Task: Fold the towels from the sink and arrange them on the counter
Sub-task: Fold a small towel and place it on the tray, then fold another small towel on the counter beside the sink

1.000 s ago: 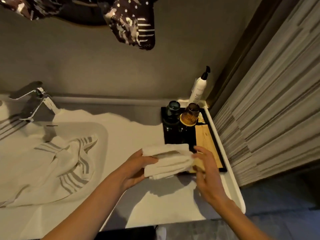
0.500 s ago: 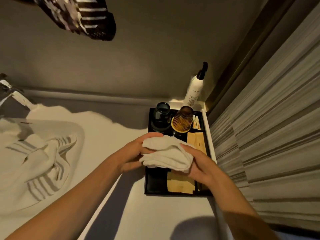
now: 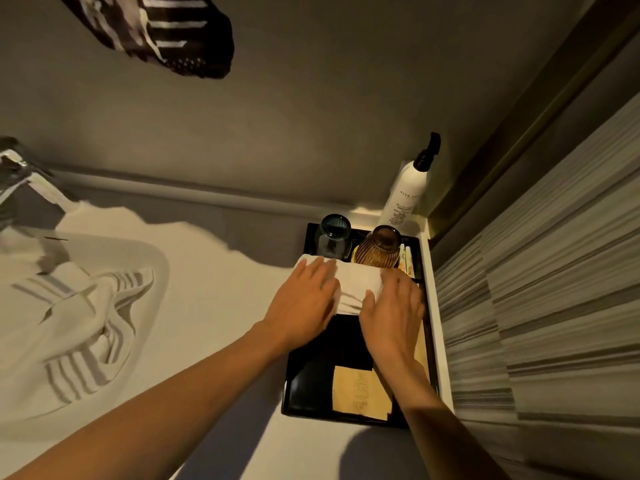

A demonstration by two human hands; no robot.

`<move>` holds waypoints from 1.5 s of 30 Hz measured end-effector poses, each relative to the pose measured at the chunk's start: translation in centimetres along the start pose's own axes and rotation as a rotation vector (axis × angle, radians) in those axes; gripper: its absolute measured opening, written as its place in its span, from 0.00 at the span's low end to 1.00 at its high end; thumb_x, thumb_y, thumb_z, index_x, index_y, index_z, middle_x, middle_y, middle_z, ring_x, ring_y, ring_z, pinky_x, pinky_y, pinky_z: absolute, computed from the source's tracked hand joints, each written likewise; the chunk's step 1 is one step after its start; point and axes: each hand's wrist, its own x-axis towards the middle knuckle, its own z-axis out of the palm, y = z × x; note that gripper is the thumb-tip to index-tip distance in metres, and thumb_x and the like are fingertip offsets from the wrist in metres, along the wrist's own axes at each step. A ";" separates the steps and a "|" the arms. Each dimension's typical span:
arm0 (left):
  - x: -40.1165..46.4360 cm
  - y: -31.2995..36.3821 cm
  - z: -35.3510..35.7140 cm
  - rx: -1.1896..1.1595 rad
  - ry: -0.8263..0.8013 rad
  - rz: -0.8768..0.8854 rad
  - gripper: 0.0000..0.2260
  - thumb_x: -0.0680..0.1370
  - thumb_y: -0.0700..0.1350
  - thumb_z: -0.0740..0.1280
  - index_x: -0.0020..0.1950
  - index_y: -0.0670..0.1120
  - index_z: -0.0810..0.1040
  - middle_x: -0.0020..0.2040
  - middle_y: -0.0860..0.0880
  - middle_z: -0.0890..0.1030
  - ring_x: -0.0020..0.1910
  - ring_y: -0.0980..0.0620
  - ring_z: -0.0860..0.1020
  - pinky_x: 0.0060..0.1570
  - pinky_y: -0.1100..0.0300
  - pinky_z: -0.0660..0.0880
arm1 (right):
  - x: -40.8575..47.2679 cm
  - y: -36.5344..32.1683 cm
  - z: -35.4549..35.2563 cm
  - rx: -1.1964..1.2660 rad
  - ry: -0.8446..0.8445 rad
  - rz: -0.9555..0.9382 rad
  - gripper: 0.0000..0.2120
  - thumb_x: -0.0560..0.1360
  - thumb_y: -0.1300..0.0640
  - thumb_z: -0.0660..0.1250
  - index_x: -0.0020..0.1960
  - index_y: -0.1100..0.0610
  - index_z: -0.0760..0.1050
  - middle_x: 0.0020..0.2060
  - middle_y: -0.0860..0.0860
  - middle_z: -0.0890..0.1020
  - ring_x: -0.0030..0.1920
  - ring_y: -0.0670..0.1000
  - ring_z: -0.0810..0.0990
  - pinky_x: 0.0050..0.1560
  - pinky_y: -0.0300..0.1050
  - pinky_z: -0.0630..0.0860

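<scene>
Layout: sink at left of frame, tray at right, folded towel on tray under both hands.

The sink (image 3: 157,271) occupies the left of the frame, with the faucet (image 3: 17,171) above it at the left edge and a striped towel (image 3: 76,327) lying in the basin. The counter (image 3: 214,306) runs between sink and tray. The tray (image 3: 311,393) sits at the right end of the counter. Two upturned glasses (image 3: 334,237) (image 3: 379,249) stand side by side at its upper end; the pump bottle (image 3: 408,192) stands behind them, off the tray, in the corner. A folded towel (image 3: 356,285) lies across the tray just below the glasses. The left hand (image 3: 304,303) rests flat on its left part, the right hand (image 3: 393,310) on its right part. A paper packet (image 3: 360,393) lies at the tray's lower end.
</scene>
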 end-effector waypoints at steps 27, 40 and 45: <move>-25.8 -16.9 -5.1 -0.279 -0.042 -0.603 0.07 0.80 0.50 0.61 0.53 0.51 0.77 0.49 0.51 0.82 0.48 0.49 0.79 0.46 0.57 0.72 | -8.4 -25.7 5.2 0.319 -0.578 -0.441 0.12 0.77 0.59 0.57 0.50 0.47 0.77 0.47 0.47 0.84 0.44 0.49 0.84 0.46 0.50 0.81; -33.9 -35.9 -0.8 -0.038 -0.134 -1.063 0.26 0.75 0.54 0.67 0.69 0.47 0.67 0.66 0.46 0.71 0.60 0.45 0.72 0.57 0.51 0.70 | -14.6 -40.3 19.2 0.421 -0.828 -0.153 0.07 0.78 0.58 0.59 0.42 0.49 0.67 0.43 0.49 0.75 0.41 0.48 0.74 0.34 0.37 0.65; -32.4 -40.0 2.4 -0.020 -0.202 -0.959 0.21 0.75 0.53 0.66 0.64 0.45 0.70 0.60 0.45 0.74 0.54 0.44 0.75 0.49 0.51 0.73 | -15.1 -41.5 22.8 0.443 -0.829 -0.070 0.08 0.75 0.57 0.60 0.53 0.55 0.72 0.47 0.51 0.77 0.48 0.53 0.77 0.48 0.44 0.72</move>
